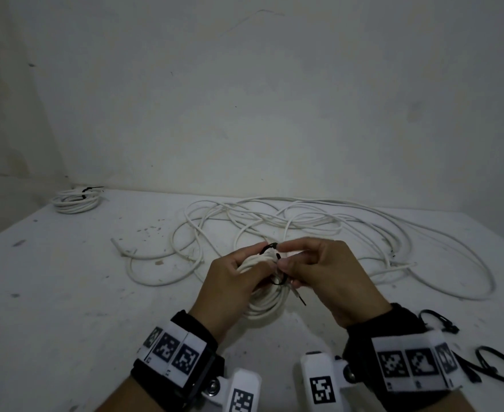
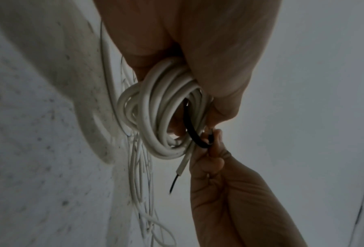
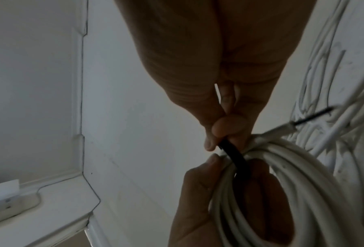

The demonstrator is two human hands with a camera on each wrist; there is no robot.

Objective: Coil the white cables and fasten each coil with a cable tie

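Left hand: your left hand (image 1: 230, 281) is clamped on the round bundle of white plastic-sheathed cable (image 1: 264, 304), fingers curled through its loops, holding it above the bench (image 1: 66, 292).
Right hand: your right hand (image 1: 322, 272) pinches the thin black plastic cable tie (image 1: 270, 247) between thumb and fingertips, right against the bundle; the two hands are close together and meet at the tie.
Tie status: the wrist views show the black strap curving round the grouped strands. Whether its tail is through the head, I cannot tell. I judge the fastening begun and not yet cinched.
Cable end: one cut end of the held coil, with a dark core showing (image 2: 176, 179), sticks out just beside your right fingers.
Done: one flat white cable coil with a black tie round it (image 1: 76, 199) lies at the far left corner of the bench, well apart from you.
Left to do: a loose sprawl of white cable (image 1: 304, 221) covers the middle and right of the bench beyond your hands. How many separate cables it holds cannot be counted; two free ends are visible at least.
Count, coils: two, one tied and one in hand.
Count, spare ties: black cable ties (image 1: 441, 321) lie near your right wrist; at least two, the rest partly hidden.
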